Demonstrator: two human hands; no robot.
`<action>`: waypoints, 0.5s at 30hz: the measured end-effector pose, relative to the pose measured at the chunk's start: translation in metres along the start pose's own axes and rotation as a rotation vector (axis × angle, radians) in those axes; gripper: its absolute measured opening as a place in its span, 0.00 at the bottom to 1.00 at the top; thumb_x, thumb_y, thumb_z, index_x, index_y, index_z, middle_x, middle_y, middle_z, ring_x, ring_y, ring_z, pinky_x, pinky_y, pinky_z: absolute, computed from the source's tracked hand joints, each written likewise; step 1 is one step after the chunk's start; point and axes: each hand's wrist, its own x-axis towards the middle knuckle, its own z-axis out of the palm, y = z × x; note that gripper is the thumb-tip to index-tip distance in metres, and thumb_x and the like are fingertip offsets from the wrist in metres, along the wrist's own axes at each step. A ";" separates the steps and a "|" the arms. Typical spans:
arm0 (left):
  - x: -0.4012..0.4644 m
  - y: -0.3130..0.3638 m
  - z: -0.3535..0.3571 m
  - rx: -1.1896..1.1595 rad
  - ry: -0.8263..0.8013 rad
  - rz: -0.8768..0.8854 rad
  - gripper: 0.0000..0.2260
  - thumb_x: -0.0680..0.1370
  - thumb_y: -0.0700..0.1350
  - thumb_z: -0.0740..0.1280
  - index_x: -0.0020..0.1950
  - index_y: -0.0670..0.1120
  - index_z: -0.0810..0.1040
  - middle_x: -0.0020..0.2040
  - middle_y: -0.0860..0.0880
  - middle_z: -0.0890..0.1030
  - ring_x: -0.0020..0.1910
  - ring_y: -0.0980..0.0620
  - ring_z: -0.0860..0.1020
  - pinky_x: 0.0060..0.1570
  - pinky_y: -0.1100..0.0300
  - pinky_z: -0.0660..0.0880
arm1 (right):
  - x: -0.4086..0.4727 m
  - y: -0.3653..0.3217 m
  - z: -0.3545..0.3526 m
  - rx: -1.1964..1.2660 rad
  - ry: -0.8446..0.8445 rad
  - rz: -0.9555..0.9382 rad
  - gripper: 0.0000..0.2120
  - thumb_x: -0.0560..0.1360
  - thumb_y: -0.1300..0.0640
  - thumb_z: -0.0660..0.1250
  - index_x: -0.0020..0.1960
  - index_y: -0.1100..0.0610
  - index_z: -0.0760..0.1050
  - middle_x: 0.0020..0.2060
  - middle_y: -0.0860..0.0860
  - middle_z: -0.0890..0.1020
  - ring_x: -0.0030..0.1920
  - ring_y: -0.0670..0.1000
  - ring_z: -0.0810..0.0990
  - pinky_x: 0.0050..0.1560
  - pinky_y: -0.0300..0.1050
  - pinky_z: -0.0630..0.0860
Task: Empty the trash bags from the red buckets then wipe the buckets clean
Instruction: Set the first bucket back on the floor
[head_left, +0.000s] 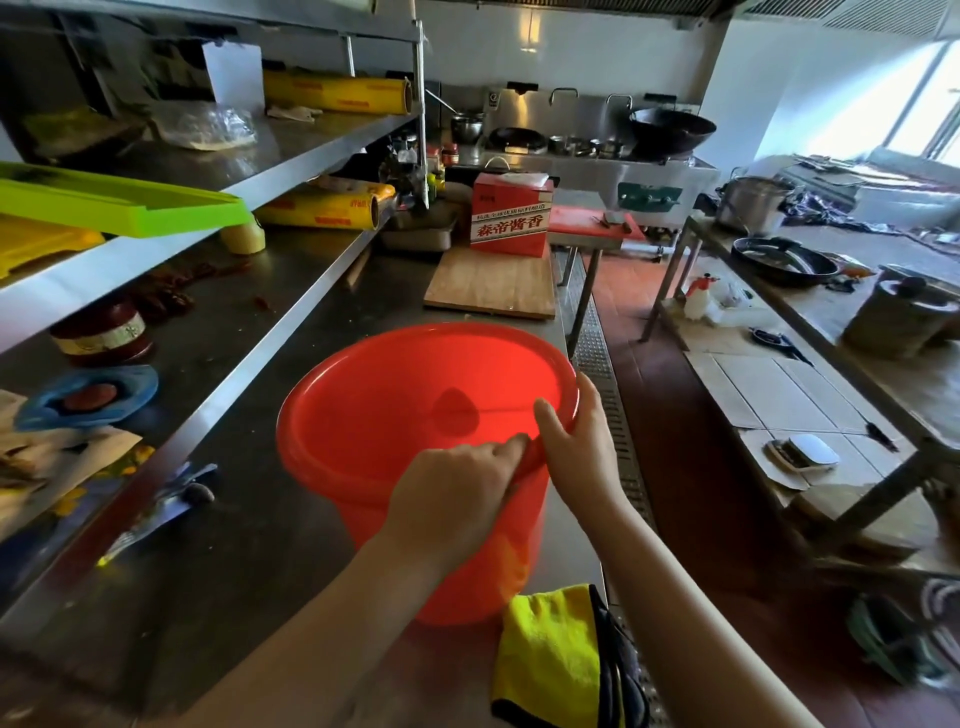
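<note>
Red bucket (415, 415) sits upright at centre frame on the steel counter (249, 519), mouth open toward me, no bag visible inside. My left hand (457, 499) grips the near rim, fingers curled over the edge, knuckles up. My right hand (576, 436) holds the rim just beside it on the right, thumb inside the bucket, fingers wrapped round the outside. The two hands are almost touching at the near-right part of the rim.

Yellow cloth (550, 660) with a dark edge lies at bottom centre-right, on the counter edge, just beside the bucket's base. Wooden cutting board (493, 286) lies above the bucket in frame, with a red carton (511, 218) on its far end. Left of frame: steel shelves (311, 140) with yellow film rolls (337, 91), a green tray (119, 200) at mid left. Wok (670, 130) on the stove at upper centre-right. Second table (883, 364) along the right side with pots and pans.
</note>
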 end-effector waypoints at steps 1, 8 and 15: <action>-0.001 0.001 0.000 0.002 0.003 0.011 0.16 0.74 0.50 0.72 0.61 0.52 0.76 0.37 0.50 0.82 0.32 0.48 0.82 0.24 0.55 0.75 | -0.001 0.000 -0.002 -0.012 -0.004 0.006 0.34 0.71 0.44 0.64 0.75 0.53 0.63 0.67 0.50 0.74 0.68 0.50 0.71 0.70 0.51 0.67; -0.002 0.009 -0.012 -0.276 -0.043 -0.060 0.25 0.76 0.63 0.60 0.66 0.50 0.75 0.54 0.52 0.82 0.55 0.49 0.78 0.48 0.54 0.75 | -0.012 -0.001 -0.009 0.038 0.008 0.054 0.30 0.69 0.54 0.61 0.71 0.53 0.67 0.59 0.48 0.75 0.62 0.50 0.74 0.63 0.46 0.69; -0.002 -0.034 -0.020 -0.370 0.017 -0.245 0.24 0.77 0.60 0.55 0.62 0.48 0.79 0.57 0.52 0.82 0.59 0.51 0.77 0.60 0.57 0.71 | -0.013 -0.004 -0.010 0.009 0.004 0.079 0.28 0.74 0.59 0.63 0.74 0.55 0.65 0.60 0.47 0.74 0.60 0.45 0.71 0.63 0.42 0.67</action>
